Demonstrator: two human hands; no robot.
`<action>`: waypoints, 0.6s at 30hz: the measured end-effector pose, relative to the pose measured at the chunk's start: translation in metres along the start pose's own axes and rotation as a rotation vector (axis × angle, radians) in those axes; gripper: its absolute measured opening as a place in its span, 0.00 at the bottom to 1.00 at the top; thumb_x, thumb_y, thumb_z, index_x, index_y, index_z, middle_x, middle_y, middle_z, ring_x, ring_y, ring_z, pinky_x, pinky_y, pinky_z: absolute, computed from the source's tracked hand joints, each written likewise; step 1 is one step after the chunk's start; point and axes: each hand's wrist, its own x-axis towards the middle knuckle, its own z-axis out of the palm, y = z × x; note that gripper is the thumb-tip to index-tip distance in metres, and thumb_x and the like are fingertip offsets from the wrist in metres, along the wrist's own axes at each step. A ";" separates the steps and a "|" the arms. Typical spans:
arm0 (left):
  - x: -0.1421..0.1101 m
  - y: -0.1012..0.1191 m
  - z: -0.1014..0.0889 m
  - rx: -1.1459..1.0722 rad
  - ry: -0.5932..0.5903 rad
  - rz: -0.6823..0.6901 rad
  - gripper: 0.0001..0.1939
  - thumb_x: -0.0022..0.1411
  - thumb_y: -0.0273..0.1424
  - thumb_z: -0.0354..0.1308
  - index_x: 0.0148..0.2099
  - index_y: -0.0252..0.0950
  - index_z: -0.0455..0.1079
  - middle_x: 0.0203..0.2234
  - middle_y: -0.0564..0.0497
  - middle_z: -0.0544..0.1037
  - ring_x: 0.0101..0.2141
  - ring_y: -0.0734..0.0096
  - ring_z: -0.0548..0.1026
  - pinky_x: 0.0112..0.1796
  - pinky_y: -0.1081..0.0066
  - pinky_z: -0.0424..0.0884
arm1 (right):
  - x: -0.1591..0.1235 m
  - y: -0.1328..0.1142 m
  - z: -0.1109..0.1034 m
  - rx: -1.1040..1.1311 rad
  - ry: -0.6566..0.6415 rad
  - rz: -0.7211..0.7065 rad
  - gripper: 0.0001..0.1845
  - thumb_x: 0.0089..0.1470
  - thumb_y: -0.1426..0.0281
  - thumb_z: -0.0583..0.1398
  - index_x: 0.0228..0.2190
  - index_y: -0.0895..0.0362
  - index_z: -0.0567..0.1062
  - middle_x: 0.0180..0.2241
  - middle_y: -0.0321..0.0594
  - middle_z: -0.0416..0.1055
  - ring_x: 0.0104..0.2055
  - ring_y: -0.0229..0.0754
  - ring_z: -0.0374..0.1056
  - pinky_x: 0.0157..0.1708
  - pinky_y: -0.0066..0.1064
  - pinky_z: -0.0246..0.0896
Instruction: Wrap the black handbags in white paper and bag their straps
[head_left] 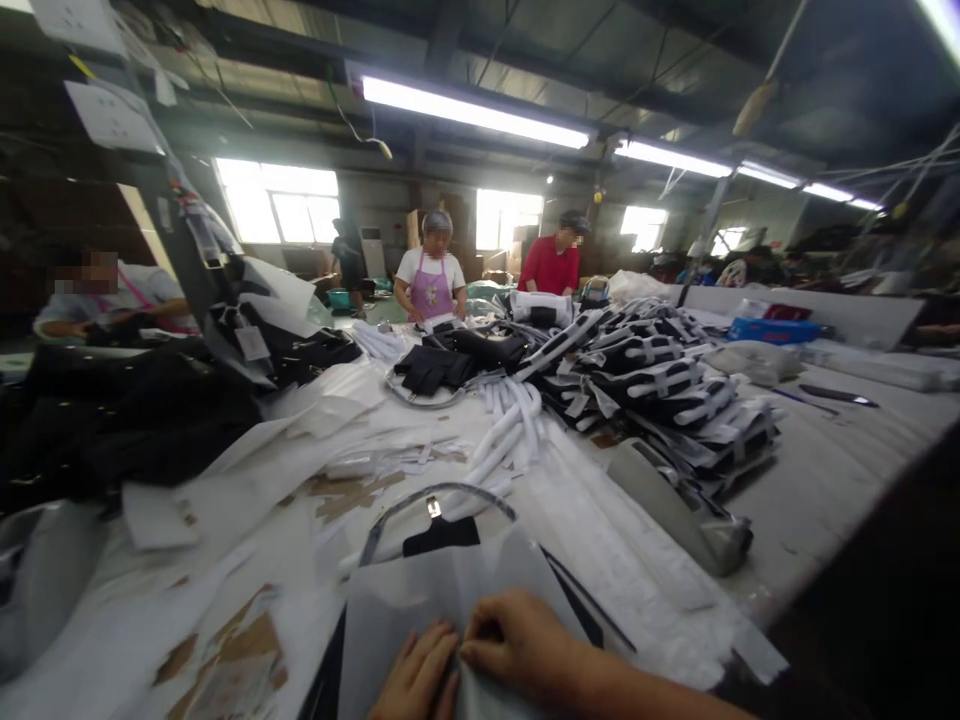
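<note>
A black handbag (441,537) with a looped handle (390,510) and a gold-coloured clasp (433,508) lies in front of me. A whitish translucent sheet (397,590) covers most of its body, with black corners showing at both sides. My left hand (421,672) rests on this sheet, fingers stretched out. Close beside it, my right hand (517,640) has its thumb and forefinger pinched together at the sheet's surface, apparently on the sheet itself. The lower part of the bag is cut off by the frame.
Wrapped black bags (660,385) are heaped at the right, near a grey-green object (667,500) and a knife (838,395). White padded strips (517,425) lie ahead. Brown paper scraps (240,650) and black bags (112,410) are left. Several people work beyond the table.
</note>
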 end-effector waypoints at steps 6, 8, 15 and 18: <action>0.018 0.024 -0.031 -0.043 -0.052 -0.188 0.17 0.68 0.33 0.53 0.58 0.40 0.67 0.50 0.50 0.80 0.51 0.67 0.77 0.51 0.71 0.74 | -0.001 -0.003 -0.002 -0.028 0.010 -0.060 0.08 0.55 0.68 0.62 0.34 0.55 0.83 0.31 0.37 0.81 0.33 0.41 0.74 0.31 0.27 0.59; 0.020 0.028 -0.034 -0.051 -0.037 -0.214 0.16 0.68 0.33 0.52 0.57 0.41 0.67 0.50 0.50 0.80 0.51 0.67 0.77 0.50 0.71 0.74 | -0.003 -0.005 -0.004 -0.039 0.012 -0.104 0.08 0.57 0.68 0.61 0.35 0.54 0.82 0.32 0.37 0.81 0.34 0.41 0.74 0.33 0.27 0.61; 0.020 0.031 -0.039 -0.052 -0.081 -0.259 0.10 0.69 0.34 0.52 0.50 0.43 0.69 0.49 0.52 0.81 0.50 0.70 0.78 0.51 0.70 0.73 | -0.030 -0.007 -0.025 -0.319 -0.041 -0.475 0.16 0.62 0.62 0.60 0.51 0.53 0.76 0.47 0.43 0.78 0.50 0.46 0.72 0.54 0.35 0.61; 0.021 0.031 -0.040 -0.041 -0.119 -0.259 0.08 0.68 0.32 0.52 0.48 0.45 0.69 0.48 0.54 0.81 0.49 0.71 0.79 0.52 0.68 0.73 | -0.041 0.001 -0.033 -0.379 -0.148 -0.596 0.25 0.65 0.56 0.57 0.60 0.52 0.68 0.59 0.43 0.70 0.61 0.49 0.65 0.62 0.40 0.55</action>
